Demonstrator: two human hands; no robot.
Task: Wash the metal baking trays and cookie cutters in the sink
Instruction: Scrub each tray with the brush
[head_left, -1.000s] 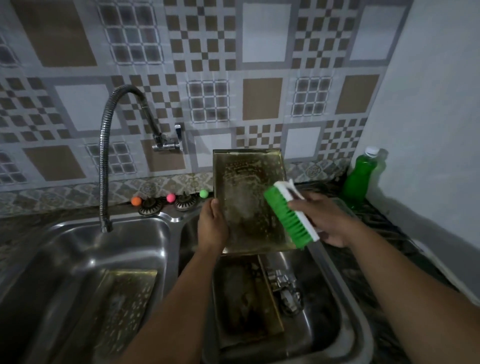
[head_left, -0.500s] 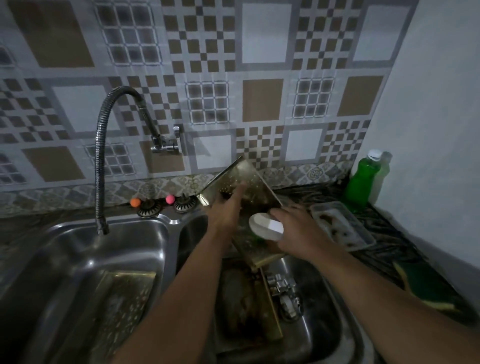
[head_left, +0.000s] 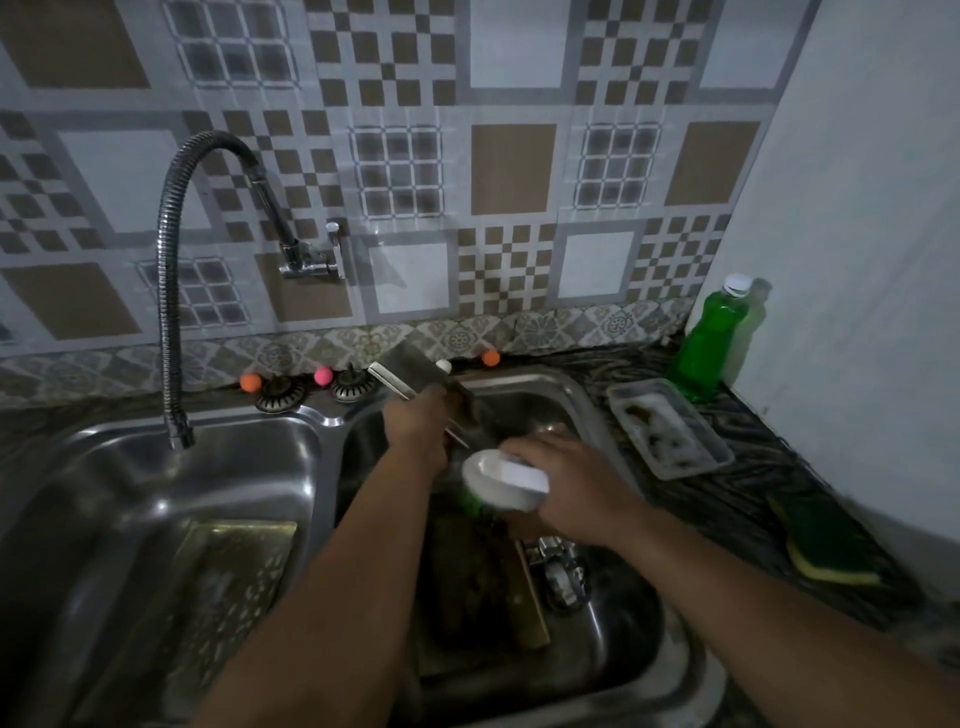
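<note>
- The left hand (head_left: 418, 423) grips a metal baking tray (head_left: 415, 375), tilted over the right sink basin (head_left: 631, 644).
- The right hand (head_left: 563, 483) clasps a green-bristled scrub brush (head_left: 501, 486) against it.
- Scrubbing is under way; rinsing under the faucet (head_left: 174, 291) probably follows.
- Another tray (head_left: 480, 582) and cookie cutters (head_left: 561, 574) lie below; a third tray (head_left: 228, 582) sits in the left basin.

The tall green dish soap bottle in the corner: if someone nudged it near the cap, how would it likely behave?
The green plastic bottle with the white cap stands upright, tall and narrow, so a push high up would probably tip it. It looks nearly full of green liquid, so probably fairly heavy for its size and slower to topple. The white wall close behind it might catch it.
</note>
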